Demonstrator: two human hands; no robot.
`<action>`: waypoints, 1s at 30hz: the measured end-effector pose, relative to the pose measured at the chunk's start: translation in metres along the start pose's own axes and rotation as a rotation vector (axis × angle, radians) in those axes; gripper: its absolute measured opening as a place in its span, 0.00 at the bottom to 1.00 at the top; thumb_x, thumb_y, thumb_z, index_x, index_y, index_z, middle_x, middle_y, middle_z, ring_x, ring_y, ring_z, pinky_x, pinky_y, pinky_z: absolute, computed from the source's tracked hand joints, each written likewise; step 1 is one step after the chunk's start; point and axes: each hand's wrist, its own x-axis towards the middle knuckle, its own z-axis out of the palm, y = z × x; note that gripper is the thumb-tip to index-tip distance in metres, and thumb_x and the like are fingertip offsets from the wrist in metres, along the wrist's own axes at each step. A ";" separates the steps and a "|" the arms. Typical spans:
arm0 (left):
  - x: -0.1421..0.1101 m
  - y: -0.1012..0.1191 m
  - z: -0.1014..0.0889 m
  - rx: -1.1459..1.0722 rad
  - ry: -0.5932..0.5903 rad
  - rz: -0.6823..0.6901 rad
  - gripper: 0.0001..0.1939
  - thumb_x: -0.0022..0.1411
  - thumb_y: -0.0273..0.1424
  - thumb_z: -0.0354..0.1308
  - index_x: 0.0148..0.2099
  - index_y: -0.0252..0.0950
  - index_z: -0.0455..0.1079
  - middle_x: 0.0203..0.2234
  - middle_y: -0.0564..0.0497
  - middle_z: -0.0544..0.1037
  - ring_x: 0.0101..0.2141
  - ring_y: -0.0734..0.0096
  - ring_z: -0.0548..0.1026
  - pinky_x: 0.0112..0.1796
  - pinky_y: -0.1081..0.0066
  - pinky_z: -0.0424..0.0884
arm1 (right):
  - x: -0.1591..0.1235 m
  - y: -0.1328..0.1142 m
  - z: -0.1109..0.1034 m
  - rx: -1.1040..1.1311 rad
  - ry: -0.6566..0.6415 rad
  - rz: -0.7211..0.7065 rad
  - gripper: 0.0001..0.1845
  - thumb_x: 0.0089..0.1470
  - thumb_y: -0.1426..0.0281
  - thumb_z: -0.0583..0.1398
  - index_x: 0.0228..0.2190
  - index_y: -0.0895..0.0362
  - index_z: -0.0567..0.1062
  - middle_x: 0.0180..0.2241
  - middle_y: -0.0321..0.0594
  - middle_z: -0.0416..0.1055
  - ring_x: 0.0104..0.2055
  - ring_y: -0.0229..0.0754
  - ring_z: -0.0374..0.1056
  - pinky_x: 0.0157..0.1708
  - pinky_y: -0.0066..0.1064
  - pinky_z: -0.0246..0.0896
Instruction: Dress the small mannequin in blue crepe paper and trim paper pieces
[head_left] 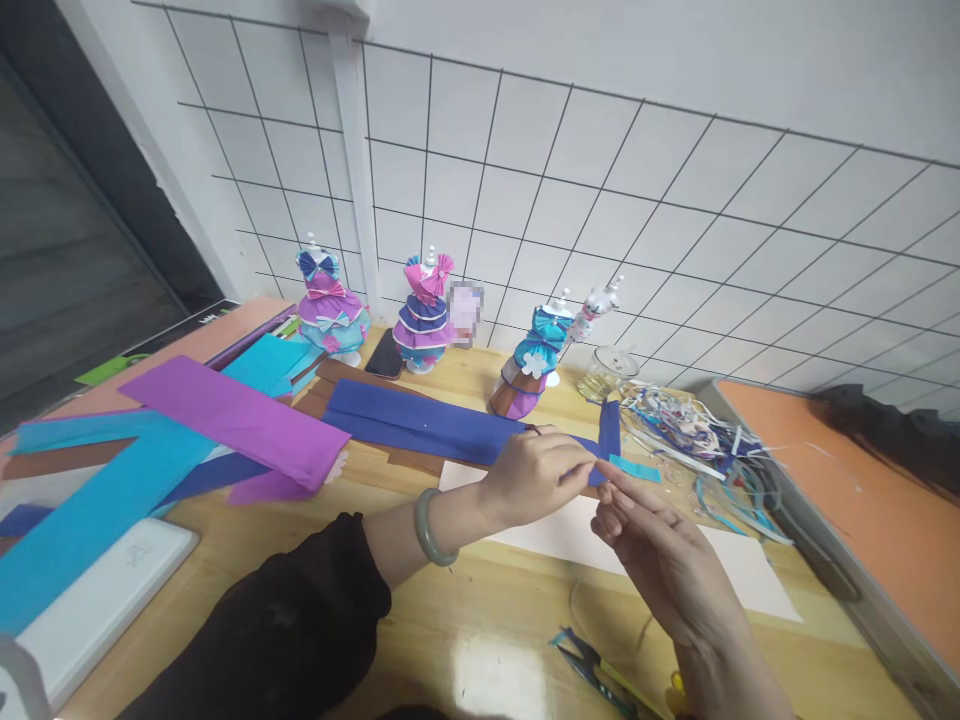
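Note:
My left hand [534,470], with a green bangle on its wrist, pinches the end of a dark blue paper strip [609,432] above a wooden table [480,620]. My right hand [654,545] meets it from the right, fingertips closed on the same strip. A small turquoise paper piece [634,467] lies just beyond the fingers. A long dark blue crepe sheet [420,420] stretches to the left behind my left hand. A white sheet [742,575] lies under both hands.
Three small mannequins in paper dresses [327,305] [424,310] [534,360] stand at the back by a wire grid wall. Purple [232,415] and turquoise [90,520] crepe sheets lie left. Paper scraps [697,425], a glass jar [607,372], scissors [592,665] and a white case [105,600] are nearby.

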 end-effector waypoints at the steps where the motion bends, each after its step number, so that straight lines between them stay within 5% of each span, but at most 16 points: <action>1: 0.001 0.001 -0.001 -0.078 0.030 -0.052 0.12 0.62 0.27 0.47 0.33 0.33 0.72 0.29 0.49 0.78 0.34 0.73 0.74 0.39 0.71 0.67 | -0.001 -0.001 0.002 -0.003 -0.001 -0.014 0.19 0.44 0.65 0.66 0.41 0.53 0.78 0.28 0.37 0.66 0.24 0.35 0.59 0.27 0.31 0.62; 5: 0.007 0.004 -0.006 -0.428 0.100 -0.368 0.09 0.58 0.30 0.53 0.33 0.32 0.73 0.31 0.48 0.79 0.34 0.72 0.74 0.36 0.72 0.69 | -0.001 -0.004 0.006 -0.067 0.024 -0.103 0.24 0.44 0.63 0.66 0.46 0.49 0.74 0.27 0.35 0.66 0.24 0.36 0.59 0.27 0.32 0.61; 11: 0.012 0.004 -0.010 -0.955 0.022 -0.682 0.13 0.54 0.36 0.59 0.33 0.30 0.74 0.30 0.46 0.78 0.30 0.73 0.74 0.31 0.73 0.70 | 0.007 -0.002 0.004 -0.291 0.096 -0.253 0.22 0.48 0.61 0.64 0.46 0.52 0.74 0.26 0.36 0.69 0.25 0.38 0.62 0.28 0.32 0.60; 17: 0.014 0.008 -0.015 -1.153 -0.009 -0.763 0.13 0.50 0.36 0.63 0.32 0.29 0.74 0.28 0.47 0.77 0.29 0.75 0.73 0.30 0.74 0.69 | 0.017 -0.007 0.009 -0.404 0.130 -0.362 0.13 0.49 0.60 0.63 0.36 0.53 0.77 0.35 0.41 0.75 0.34 0.42 0.69 0.34 0.34 0.65; 30: 0.013 0.010 -0.016 -1.179 -0.068 -0.739 0.17 0.50 0.40 0.63 0.34 0.29 0.74 0.30 0.45 0.77 0.30 0.74 0.73 0.30 0.75 0.68 | 0.022 -0.010 0.012 -0.391 0.104 -0.400 0.10 0.49 0.61 0.63 0.31 0.55 0.77 0.30 0.41 0.75 0.32 0.42 0.69 0.34 0.34 0.66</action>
